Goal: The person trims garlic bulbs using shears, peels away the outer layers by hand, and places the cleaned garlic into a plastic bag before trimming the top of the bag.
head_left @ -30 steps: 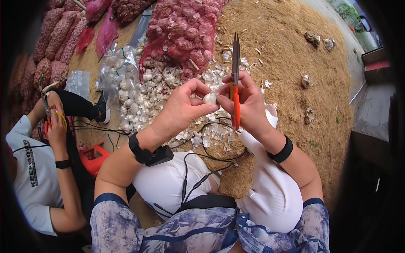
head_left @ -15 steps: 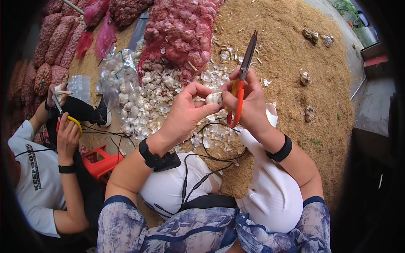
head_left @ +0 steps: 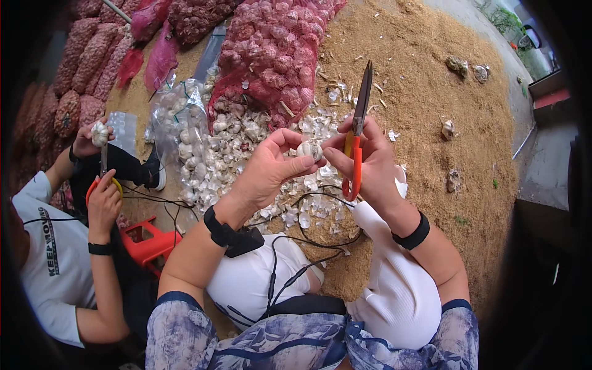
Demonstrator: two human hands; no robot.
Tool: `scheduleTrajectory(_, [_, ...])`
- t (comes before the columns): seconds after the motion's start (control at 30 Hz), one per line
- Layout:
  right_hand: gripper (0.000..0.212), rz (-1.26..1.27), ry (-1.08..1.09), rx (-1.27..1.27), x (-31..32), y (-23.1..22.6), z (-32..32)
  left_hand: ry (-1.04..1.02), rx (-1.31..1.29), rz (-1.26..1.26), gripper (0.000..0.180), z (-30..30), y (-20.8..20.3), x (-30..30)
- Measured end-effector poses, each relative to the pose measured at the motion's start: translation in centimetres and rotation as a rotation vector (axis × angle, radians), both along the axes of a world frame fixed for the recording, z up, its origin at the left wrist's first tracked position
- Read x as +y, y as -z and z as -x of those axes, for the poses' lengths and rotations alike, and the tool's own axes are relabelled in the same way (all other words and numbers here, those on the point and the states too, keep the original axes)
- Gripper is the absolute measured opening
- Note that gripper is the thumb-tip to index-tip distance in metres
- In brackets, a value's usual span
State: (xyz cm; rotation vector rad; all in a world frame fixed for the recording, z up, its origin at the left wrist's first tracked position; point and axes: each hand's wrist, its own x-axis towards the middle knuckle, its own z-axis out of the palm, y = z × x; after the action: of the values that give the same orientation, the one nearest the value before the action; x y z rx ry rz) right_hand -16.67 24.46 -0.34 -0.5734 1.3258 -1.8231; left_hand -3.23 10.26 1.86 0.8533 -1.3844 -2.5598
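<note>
Between the thumb and fingers of my left hand [head_left: 271,163] is a white garlic bulb [head_left: 309,150], held up above the pile of peelings. My right hand [head_left: 367,154] has a pair of scissors [head_left: 356,157] with orange and yellow handles tucked in its grip, the dark blades [head_left: 364,98] pointing away from me and looking closed. The right thumb and fingertips are close beside the bulb; whether they touch it I cannot tell. Below and beyond my hands lie garlic bulbs and papery skins [head_left: 234,160].
A red mesh sack of garlic [head_left: 271,55] stands beyond the pile, beside a clear plastic bag of bulbs [head_left: 185,123]. At left, a co-worker holds scissors [head_left: 103,157] and a bulb [head_left: 100,134], near a red stool [head_left: 148,243]. Black cables [head_left: 277,259] cross my lap. Husks [head_left: 419,80] cover the ground.
My right fingertips have drawn slightly away from the bulb, and the scissors have shifted down a little. My left hand keeps the bulb. The co-worker's bulb is now raised above the scissors.
</note>
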Motion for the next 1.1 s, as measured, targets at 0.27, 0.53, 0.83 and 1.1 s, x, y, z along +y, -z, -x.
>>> scheduleTrajectory(0.27, [0.036,-0.012,-0.030,0.111,0.0,-0.2,-0.5,0.047,0.015,0.171,0.031,-0.1,0.1,0.3])
scheduleTrajectory(0.53, [0.035,0.043,-0.003,0.019,-0.3,0.1,-0.5,0.091,-0.040,0.280,0.029,0.3,-0.5,0.8])
scheduleTrajectory(0.83, [0.034,0.049,-0.013,0.179,-0.1,0.1,-0.2,-0.087,0.096,0.158,0.032,0.6,0.3,0.5])
scheduleTrajectory(1.1, [0.035,0.049,0.018,0.063,0.0,0.0,-0.1,0.098,-0.005,0.185,0.032,0.6,0.0,0.8])
